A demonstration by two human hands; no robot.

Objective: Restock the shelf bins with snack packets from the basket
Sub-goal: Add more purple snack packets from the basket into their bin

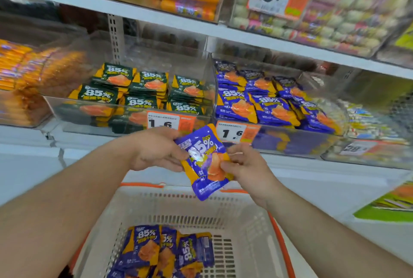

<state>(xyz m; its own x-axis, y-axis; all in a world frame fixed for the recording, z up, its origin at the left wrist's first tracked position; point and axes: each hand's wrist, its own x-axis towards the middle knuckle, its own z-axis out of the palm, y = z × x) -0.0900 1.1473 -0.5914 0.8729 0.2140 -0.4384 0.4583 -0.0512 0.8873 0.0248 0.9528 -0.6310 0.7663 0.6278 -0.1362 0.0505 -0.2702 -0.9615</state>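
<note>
Head view: left hand (156, 148) and right hand (243, 166) both pinching one purple snack packet (205, 161), held above white basket (223, 210), just before purple-packet shelf bin (290, 134). More purple packets (161, 253) lying in basket.

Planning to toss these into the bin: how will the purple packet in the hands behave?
The purple packet looks glossy, so probably slippery. Pinched at its edges by both hands, it seems light and flexible. Flat, so unlikely to roll.
</note>
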